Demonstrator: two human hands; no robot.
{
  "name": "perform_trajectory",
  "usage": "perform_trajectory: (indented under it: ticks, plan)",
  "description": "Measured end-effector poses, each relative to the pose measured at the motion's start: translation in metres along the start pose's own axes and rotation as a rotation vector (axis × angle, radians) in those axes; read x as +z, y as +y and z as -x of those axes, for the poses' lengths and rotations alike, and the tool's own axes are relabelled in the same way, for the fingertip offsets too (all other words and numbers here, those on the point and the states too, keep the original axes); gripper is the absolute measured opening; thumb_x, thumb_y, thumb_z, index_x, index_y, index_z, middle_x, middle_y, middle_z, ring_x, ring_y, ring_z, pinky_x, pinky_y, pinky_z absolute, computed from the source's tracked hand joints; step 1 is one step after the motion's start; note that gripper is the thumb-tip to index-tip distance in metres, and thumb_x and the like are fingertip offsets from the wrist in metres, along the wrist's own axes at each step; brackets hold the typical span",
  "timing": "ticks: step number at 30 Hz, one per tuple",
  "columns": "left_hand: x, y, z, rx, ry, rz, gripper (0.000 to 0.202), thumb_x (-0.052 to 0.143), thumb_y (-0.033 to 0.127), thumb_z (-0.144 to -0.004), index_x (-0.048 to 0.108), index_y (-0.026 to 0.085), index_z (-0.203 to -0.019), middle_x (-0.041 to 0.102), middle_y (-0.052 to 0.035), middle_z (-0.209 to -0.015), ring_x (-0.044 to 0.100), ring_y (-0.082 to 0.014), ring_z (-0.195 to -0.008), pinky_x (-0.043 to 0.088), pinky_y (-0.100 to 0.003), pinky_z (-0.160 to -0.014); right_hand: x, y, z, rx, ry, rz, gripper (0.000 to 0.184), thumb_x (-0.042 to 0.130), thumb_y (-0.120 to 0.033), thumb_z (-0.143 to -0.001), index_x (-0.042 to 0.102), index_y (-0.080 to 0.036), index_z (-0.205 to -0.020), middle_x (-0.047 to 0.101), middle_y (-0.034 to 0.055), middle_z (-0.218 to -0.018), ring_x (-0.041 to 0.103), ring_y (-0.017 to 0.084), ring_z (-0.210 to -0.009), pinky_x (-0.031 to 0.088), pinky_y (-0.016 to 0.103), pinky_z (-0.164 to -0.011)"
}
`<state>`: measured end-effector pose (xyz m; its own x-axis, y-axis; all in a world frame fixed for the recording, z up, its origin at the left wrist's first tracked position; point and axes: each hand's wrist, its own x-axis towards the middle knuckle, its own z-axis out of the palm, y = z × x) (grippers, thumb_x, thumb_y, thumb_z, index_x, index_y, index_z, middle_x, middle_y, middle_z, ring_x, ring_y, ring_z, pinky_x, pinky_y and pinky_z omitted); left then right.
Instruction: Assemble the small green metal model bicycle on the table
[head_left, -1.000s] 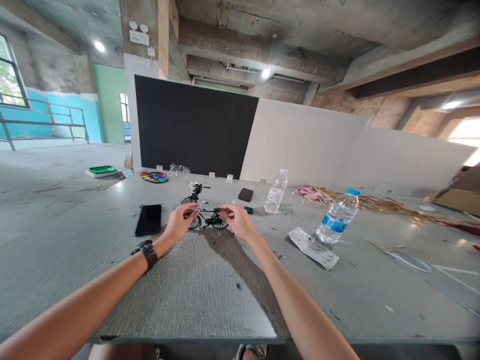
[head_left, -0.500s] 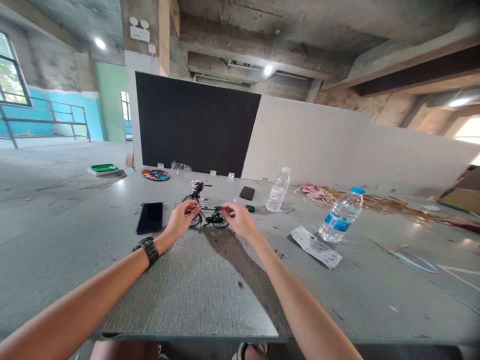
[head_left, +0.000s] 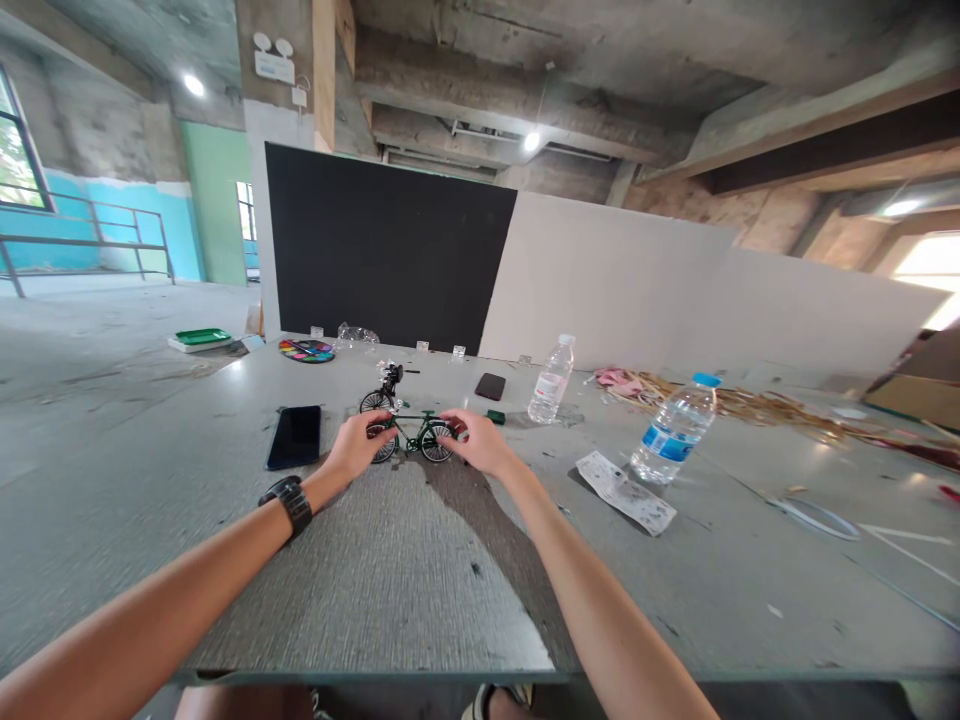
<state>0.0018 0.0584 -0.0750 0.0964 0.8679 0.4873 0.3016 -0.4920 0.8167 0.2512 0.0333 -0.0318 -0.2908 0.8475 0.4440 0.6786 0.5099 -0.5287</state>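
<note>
A small green model bicycle (head_left: 415,436) stands upright on the grey table (head_left: 390,590), far out in front of me. My left hand (head_left: 358,446), with a black watch on its wrist, pinches the bicycle's front end near the handlebar. My right hand (head_left: 480,444) is closed on its rear end by the back wheel. A second, black model bicycle (head_left: 382,391) stands just behind the green one, untouched.
A dark phone (head_left: 295,437) lies left of my left hand, and a smaller black device (head_left: 490,386) lies behind. Two water bottles (head_left: 550,380) (head_left: 673,431) stand to the right, near a printed paper strip (head_left: 625,492). A paint palette (head_left: 307,351) and straw litter (head_left: 757,405) lie at the back.
Both hands stay on the green bicycle; they and the bicycle have hardly shifted. The camera view has drifted slightly.
</note>
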Motion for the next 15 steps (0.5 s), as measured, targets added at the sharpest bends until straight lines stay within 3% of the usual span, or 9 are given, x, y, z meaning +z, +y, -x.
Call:
perform_trajectory:
  ticks: [9,15]
  plan:
    - [-0.0008,0.0017,0.0,0.006,0.009,0.01,0.031,0.071,0.038,-0.077,0.074,0.015,-0.099,0.077,-0.0104,-0.101,0.072,-0.0291,-0.094,0.054,-0.04,-0.089,0.0028,-0.0024,-0.0012,0.04,0.032,0.002,0.032,0.076,-0.029,-0.08,0.069,-0.019,-0.109,0.074,0.0079,-0.104,0.068,0.019,-0.085,0.054,0.036,-0.08]
    - [-0.0027,-0.003,-0.002,-0.001,-0.008,-0.059,0.037,0.068,0.041,-0.08,0.072,0.015,-0.106,0.075,-0.0116,-0.11,0.071,-0.0292,-0.1,0.054,-0.04,-0.09,0.004,-0.0008,-0.0009,0.073,0.017,-0.01,0.032,0.076,-0.031,-0.081,0.067,-0.019,-0.109,0.073,0.0098,-0.109,0.067,0.021,-0.091,0.053,0.036,-0.083]
